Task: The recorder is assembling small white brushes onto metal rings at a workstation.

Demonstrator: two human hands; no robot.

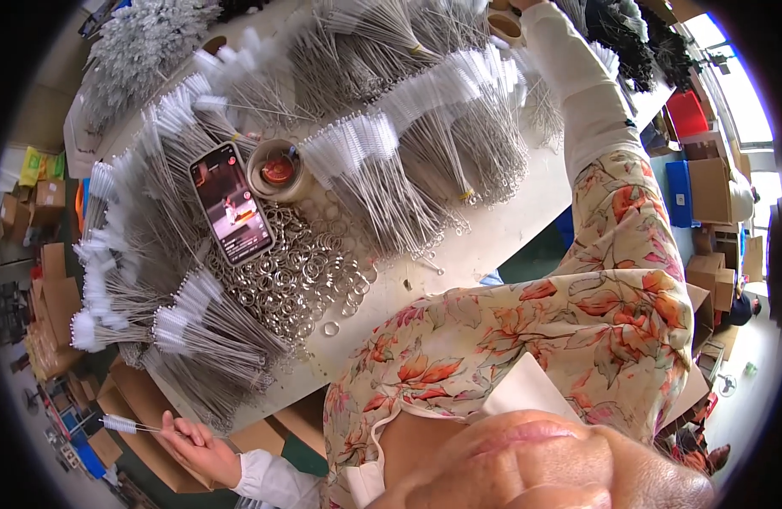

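Observation:
In my left hand (197,450), low at the left beyond the table's near edge, is a small wire-handled brush (123,423) with white bristles, its wire pinched between the fingers. My right arm stretches to the far right side of the table. Only a sliver of my right hand (526,3) shows at the top edge, so its fingers are cut off. Bundles of the same white-bristled wire brushes (365,187) cover much of the table (501,233). A heap of loose metal rings (310,276) lies near the table's front edge.
A lit phone (231,204) leans amid the brushes, beside a round tub (276,172) holding something reddish. Frosted white bristly pieces (145,51) pile up at the far left, black ones (633,51) at the far right. An open cardboard box (145,433) stands below the table's left edge.

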